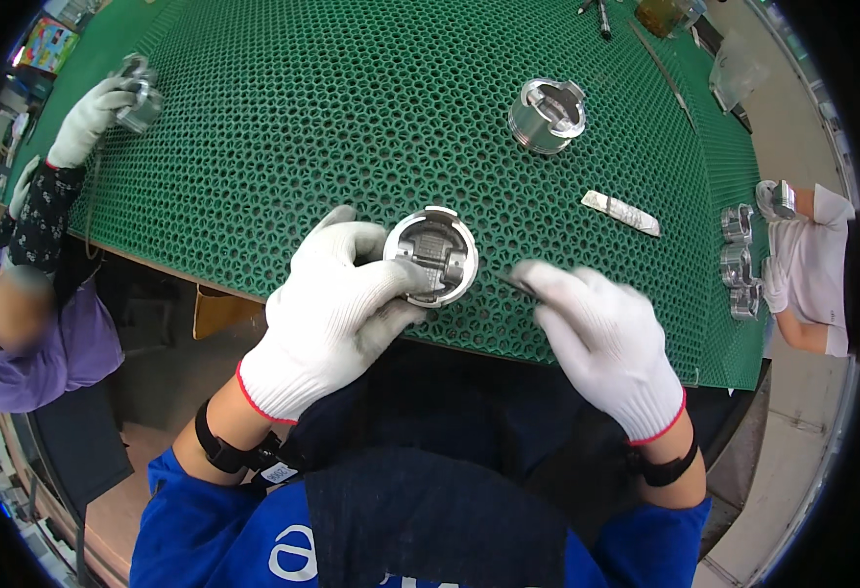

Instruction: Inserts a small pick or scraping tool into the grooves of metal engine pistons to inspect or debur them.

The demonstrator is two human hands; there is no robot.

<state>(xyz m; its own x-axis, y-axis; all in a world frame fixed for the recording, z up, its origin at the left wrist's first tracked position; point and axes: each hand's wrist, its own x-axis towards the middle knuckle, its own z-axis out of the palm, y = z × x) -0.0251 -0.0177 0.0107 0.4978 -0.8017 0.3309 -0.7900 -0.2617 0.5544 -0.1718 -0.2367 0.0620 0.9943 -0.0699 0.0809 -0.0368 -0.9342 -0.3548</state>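
Observation:
My left hand (324, 312), in a white knit glove with a red cuff, grips a silver metal piston (461, 257) by its left side. The piston's hollow underside faces up, showing its dark inner cavity and pin bosses. To the right of it, my gloved right hand (606, 338) is closed, thumb and fingers pinched on a small dark, thin tool (516, 283). Motion blurs that hand, and the tool's kind cannot be made out. A gap separates the tool from the piston.
Green perforated matting (352, 118) covers the table. Another piston (548, 118) stands farther back; a white wrapped strip (622, 213) lies right of centre. Several pistons (736, 265) stand at the right edge near a co-worker (812, 269). Another co-worker's gloved hand (85, 122) holds pistons at left.

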